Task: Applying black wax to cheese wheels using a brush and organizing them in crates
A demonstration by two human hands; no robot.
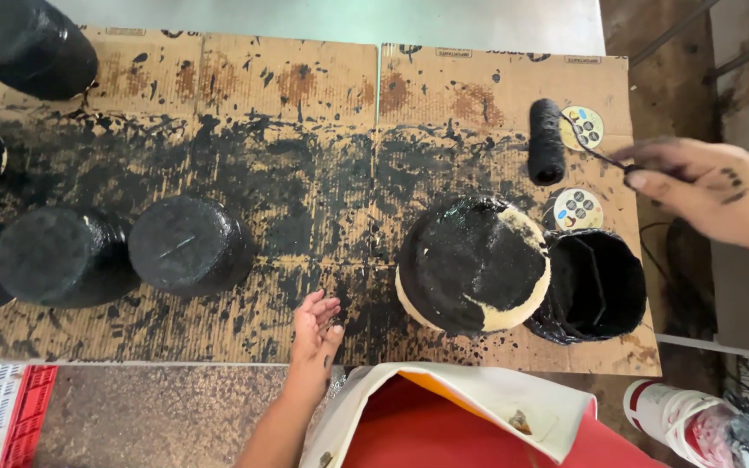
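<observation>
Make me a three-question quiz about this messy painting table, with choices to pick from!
1. Where does the paint roller lie?
A. on the cardboard, behind the half-painted drum
B. inside the black pot
C. on the red crate

2. How many fully black drums stand side by side in the left front part of the cardboard?
A. none
B. two
C. five

3. What state is the drum beside the black pot in?
A. all pale, unpainted
B. partly black, a pale strip left at its right edge
C. wrapped in paper

Answers:
1. A: the roller rests on the cardboard, its thin handle in the right hand.
2. B: two black drums stand next to each other there.
3. B: black covers most of its top and a pale crescent remains. The left hand lies open near it.
</observation>
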